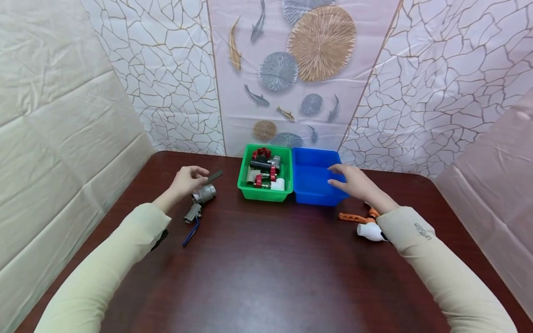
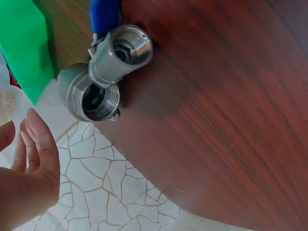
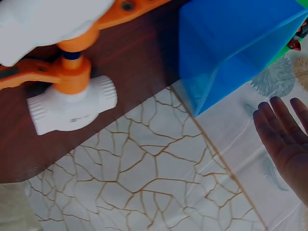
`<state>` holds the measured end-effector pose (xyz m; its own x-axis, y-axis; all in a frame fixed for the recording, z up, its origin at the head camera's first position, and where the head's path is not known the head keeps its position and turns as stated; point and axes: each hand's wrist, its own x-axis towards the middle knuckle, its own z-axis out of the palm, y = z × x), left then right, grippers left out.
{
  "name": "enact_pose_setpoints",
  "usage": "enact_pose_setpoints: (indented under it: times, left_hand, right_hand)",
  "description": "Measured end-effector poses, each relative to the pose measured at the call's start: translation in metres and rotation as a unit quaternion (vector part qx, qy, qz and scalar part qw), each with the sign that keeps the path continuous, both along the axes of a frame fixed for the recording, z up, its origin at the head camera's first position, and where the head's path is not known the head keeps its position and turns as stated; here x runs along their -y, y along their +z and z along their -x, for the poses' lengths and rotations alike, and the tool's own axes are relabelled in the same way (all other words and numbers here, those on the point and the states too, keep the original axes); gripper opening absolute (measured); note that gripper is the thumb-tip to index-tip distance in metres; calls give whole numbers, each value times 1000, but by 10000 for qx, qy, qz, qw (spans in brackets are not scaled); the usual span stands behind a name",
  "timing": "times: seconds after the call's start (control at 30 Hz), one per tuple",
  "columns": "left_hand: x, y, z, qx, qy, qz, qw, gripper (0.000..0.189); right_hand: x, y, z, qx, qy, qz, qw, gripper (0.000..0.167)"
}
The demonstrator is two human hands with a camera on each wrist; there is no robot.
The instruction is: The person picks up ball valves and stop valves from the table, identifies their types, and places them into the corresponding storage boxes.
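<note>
My left hand (image 1: 186,180) is held with loosely bent fingers above the far left of the table, nothing between them in the left wrist view. Close under it lie a larger metal ball valve (image 1: 204,194), with a dark grey strip like a handle (image 1: 214,176) at the fingertips, and a smaller metal ball valve (image 1: 193,213) with a blue lever (image 1: 190,235). Fingers apart and holding nothing, my right hand (image 1: 356,181) hovers by the right side of a blue bin (image 1: 318,199). Below its wrist are white plastic valves (image 3: 72,108) with orange handles (image 1: 353,217), partly hidden by the sleeve.
A green bin (image 1: 264,194) stands against the blue one at the back of the table. Inside it are several fittings, among them red-handled valves (image 1: 259,180), a black pipe piece (image 1: 260,164) and a white elbow (image 1: 278,184). Patterned cloth (image 1: 175,69) hangs behind.
</note>
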<state>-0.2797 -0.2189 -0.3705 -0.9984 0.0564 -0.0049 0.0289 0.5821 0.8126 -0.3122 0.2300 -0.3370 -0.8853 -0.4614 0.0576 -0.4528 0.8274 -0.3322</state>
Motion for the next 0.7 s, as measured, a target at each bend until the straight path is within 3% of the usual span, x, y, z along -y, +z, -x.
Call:
enact_pose_setpoints:
  times: [0.23, 0.43, 0.6, 0.7]
  left_hand:
    - [6, -4, -4, -454, -196, -82, 9987, 27]
    - [6, -6, -8, -763, -23, 291, 9967, 25]
    - [11, -3, -17, -1009, -50, -123, 9948, 24]
    - [14, -2, -21, -1139, -20, -320, 9930, 25]
  right_hand:
    - [-15, -2, -9, -17, -212, 312, 9993, 42]
    - [-26, -3, -14, 19, -601, 665, 9960, 38]
    - [-38, -15, -17, 234, -868, 1002, 9909, 37]
    - [-44, -26, -18, 451, -1093, 1473, 9820, 37]
